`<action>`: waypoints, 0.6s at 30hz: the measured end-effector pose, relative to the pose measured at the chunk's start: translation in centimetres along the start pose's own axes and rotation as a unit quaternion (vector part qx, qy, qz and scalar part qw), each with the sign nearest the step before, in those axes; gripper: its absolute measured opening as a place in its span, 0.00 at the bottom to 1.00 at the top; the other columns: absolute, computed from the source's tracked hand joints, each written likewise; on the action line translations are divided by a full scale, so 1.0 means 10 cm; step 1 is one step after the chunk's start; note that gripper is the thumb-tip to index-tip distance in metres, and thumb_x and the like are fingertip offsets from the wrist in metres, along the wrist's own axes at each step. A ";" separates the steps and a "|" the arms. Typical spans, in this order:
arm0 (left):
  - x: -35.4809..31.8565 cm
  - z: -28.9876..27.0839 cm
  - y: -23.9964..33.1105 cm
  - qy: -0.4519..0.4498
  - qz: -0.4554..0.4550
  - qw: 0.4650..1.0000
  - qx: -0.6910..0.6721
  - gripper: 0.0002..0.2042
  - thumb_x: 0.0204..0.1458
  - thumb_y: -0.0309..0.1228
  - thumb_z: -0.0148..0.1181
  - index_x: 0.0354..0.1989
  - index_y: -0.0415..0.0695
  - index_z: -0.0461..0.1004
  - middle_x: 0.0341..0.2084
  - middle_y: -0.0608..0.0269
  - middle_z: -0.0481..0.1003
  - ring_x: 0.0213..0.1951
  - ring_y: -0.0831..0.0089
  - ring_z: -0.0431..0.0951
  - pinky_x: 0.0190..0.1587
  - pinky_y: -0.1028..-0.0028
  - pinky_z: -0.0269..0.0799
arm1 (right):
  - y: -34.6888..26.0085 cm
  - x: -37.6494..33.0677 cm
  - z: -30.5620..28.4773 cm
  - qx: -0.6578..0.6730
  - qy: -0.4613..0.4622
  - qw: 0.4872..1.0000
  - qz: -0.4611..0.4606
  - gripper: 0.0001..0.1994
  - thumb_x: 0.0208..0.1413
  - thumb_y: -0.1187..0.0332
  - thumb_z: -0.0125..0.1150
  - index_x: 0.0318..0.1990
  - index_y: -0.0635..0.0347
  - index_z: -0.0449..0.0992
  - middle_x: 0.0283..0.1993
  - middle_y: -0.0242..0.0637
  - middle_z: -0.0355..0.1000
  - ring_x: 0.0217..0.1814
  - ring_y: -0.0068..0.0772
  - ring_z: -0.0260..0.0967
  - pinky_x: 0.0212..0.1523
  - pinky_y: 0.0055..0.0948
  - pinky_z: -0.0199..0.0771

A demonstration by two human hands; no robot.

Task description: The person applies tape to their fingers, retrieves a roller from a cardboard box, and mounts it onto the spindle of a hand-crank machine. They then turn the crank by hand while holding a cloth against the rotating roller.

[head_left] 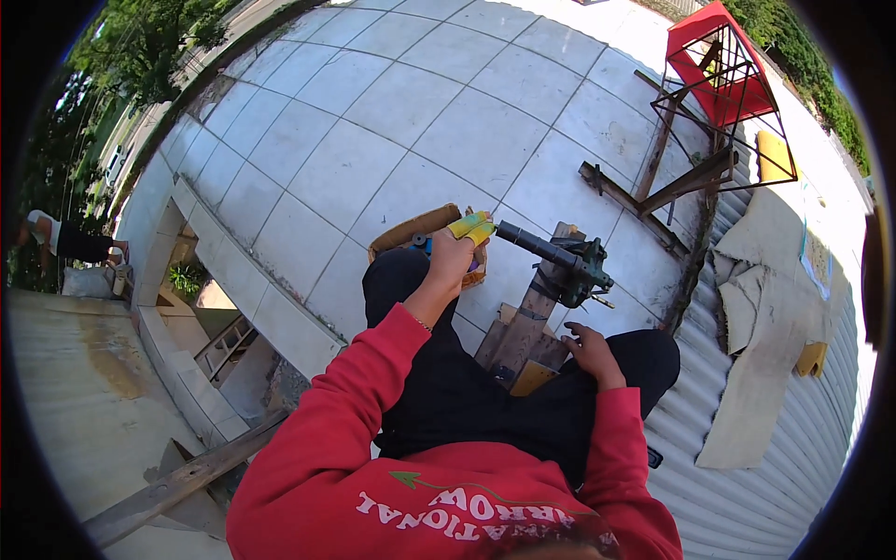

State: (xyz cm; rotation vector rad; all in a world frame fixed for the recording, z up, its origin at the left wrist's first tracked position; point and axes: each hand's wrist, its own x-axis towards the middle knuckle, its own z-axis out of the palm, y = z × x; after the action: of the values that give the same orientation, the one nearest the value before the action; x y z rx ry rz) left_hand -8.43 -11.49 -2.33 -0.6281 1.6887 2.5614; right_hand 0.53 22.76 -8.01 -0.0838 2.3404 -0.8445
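Note:
My left hand (pixel 452 254) is closed round a yellow-and-green piece (pixel 473 227), whose exact kind I cannot make out. It is held beside the free end of a dark round pipe (pixel 534 243), and I cannot tell whether the two touch. The pipe's other end meets a dark metal vise-like fixture (pixel 588 271) on a wooden board (pixel 525 331) between my legs. Beneath my left hand is an open cardboard box (pixel 411 229), its contents partly hidden. Over my right thigh, below the fixture, my right hand (pixel 592 353) holds nothing, fingers loosely apart.
Large pale tiles (pixel 439 112) spread ahead. Rusty metal bars (pixel 625 191) and a red-panelled metal frame (pixel 719 75) lie at the far right. Cardboard sheets (pixel 761 317) cover part of the corrugated roofing (pixel 700 429). A ledge (pixel 257 275) drops off at the left; a person (pixel 79 243) is beyond.

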 end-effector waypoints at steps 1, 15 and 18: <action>0.00 0.03 0.00 0.012 -0.002 1.000 0.016 0.13 0.62 0.21 0.63 0.54 0.36 0.83 0.46 0.65 0.83 0.41 0.81 0.81 0.42 0.79 0.75 | 0.01 0.01 -0.02 -0.005 0.016 1.000 -0.004 0.22 0.66 0.61 0.61 0.63 0.60 0.77 0.58 0.59 0.77 0.61 0.61 0.75 0.62 0.46 0.74; -0.18 0.06 -0.08 -0.022 0.024 0.999 -0.011 0.16 0.66 0.23 0.60 0.60 0.36 0.79 0.52 0.62 0.82 0.46 0.79 0.81 0.51 0.80 0.77 | -0.72 -0.51 -0.49 -0.055 -0.072 0.995 -0.047 0.18 0.66 0.58 0.63 0.52 0.64 0.84 0.48 0.52 0.82 0.51 0.54 0.79 0.55 0.43 0.77; -0.19 0.03 -0.10 -0.013 0.014 1.000 0.018 0.16 0.66 0.23 0.60 0.61 0.35 0.78 0.53 0.62 0.83 0.47 0.81 0.80 0.51 0.81 0.76 | -1.16 -0.53 -0.77 0.048 -0.068 0.993 -0.084 0.14 0.68 0.64 0.63 0.51 0.65 0.84 0.44 0.45 0.83 0.44 0.37 0.81 0.47 0.34 0.78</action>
State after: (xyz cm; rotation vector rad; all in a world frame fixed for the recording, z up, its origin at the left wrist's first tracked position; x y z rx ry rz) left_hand -6.50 -10.42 -2.52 -0.5706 1.7437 2.5400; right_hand -1.57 19.20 6.36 -0.2913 2.1833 -1.0001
